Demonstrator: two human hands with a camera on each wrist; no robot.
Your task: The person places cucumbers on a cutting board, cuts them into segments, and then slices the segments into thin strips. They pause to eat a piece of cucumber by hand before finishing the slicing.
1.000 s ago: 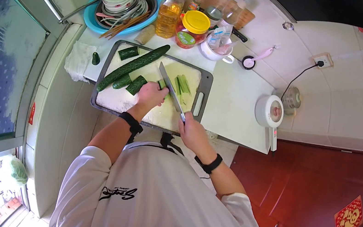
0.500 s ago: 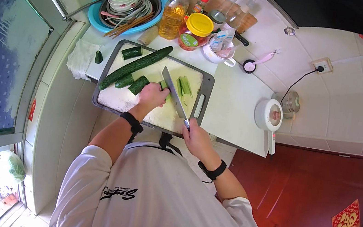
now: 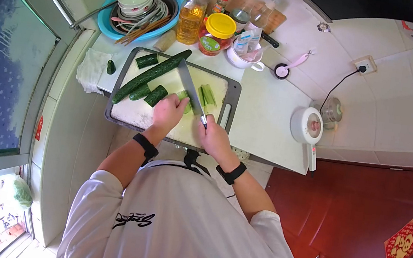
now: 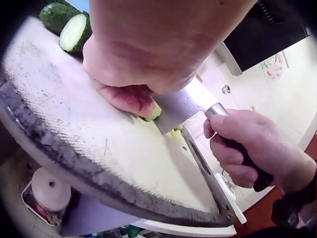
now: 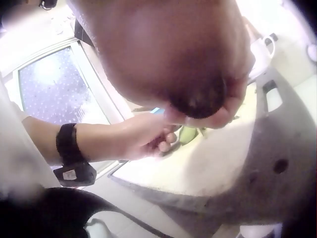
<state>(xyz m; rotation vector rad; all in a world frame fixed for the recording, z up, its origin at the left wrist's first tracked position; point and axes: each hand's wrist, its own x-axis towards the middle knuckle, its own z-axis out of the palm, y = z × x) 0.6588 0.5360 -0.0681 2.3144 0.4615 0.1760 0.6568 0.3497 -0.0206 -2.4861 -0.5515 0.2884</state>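
My left hand [image 3: 167,112] holds a pale green cucumber piece [image 3: 185,99] down on the cutting board [image 3: 132,114], its fingers curled over it. In the left wrist view the end of that piece shows past the fingertips, right beside the knife blade [image 4: 174,113]. My right hand [image 3: 214,135] grips the black handle of the kitchen knife [image 3: 189,87], whose blade points away from me. Right of the blade lie thin cucumber strips [image 3: 207,95]. Left of my left hand are a long whole cucumber [image 3: 151,76] and several cut chunks [image 3: 156,95].
Behind the board stand an oil bottle [image 3: 191,18], a yellow-lidded jar [image 3: 217,35] and a white cup [image 3: 244,58]. A blue basin [image 3: 105,18] with dishes and chopsticks is at the back left. A white lidded pot [image 3: 306,125] sits on the right. A cucumber end [image 3: 110,67] lies left of the board.
The knife and my right hand have moved forward and a little left, bringing the blade tip near the whole cucumber. My left hand stays at the cucumber piece.
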